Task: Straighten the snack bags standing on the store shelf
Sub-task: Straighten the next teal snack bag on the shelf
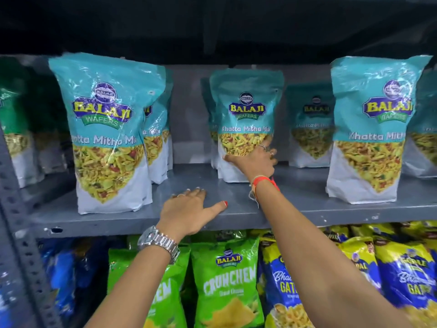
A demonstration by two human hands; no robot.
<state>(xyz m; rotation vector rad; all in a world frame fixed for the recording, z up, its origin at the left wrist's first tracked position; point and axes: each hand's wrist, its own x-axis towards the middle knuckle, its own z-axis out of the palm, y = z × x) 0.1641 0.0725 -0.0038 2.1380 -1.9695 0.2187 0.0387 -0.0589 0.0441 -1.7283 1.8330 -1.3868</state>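
Observation:
Teal and white snack bags stand on a grey metal shelf (236,216). The middle bag (246,114) stands upright, set back from the front edge. My right hand (254,162) grips its lower right corner, thumb across the front. My left hand (189,209) lies flat on the shelf in front of it, fingers spread, holding nothing. A left bag (106,129) stands near the front edge and leans slightly right. A right bag (371,129) also stands near the front edge. More bags of the same kind stand behind each of them.
Another teal bag (309,126) stands deep at the back between the middle and right bags. Green bags (14,129) fill the far left. On the shelf below hang green bags (224,287) and blue-yellow bags (402,275). A perforated upright post (21,233) runs down the left.

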